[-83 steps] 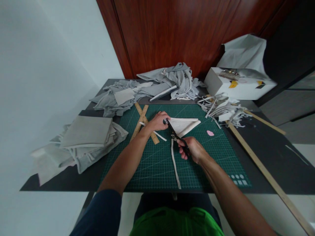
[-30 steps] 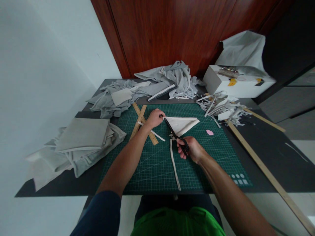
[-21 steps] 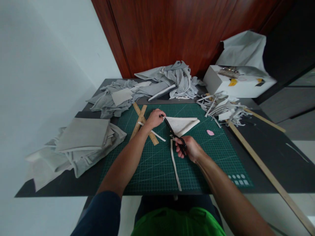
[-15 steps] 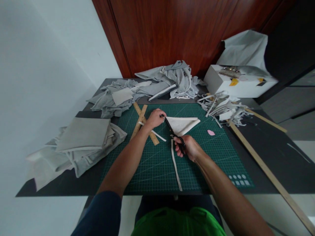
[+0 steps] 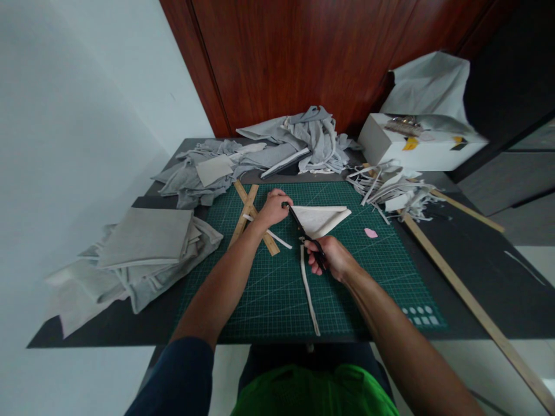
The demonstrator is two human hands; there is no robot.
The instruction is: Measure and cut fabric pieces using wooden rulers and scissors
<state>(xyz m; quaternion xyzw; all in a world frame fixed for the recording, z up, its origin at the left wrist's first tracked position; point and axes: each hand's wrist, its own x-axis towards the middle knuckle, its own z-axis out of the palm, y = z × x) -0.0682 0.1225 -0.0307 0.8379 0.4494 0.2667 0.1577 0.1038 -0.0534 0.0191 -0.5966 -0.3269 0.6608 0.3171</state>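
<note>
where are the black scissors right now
In the head view, the black scissors are just right of centre, in the right hand, along the left edge of the white folded fabric triangle.

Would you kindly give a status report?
Right hand holding black scissors. Left hand at left corner of white cloth, on green mat. Strip near scissors, crossed rulers near left hand.

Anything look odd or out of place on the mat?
A small pink scrap lies alone on the right of the green mat, its colour unlike the whitish cloth at the scissors. The tangle of strips also spills untidily over the mat's far right corner.
</note>
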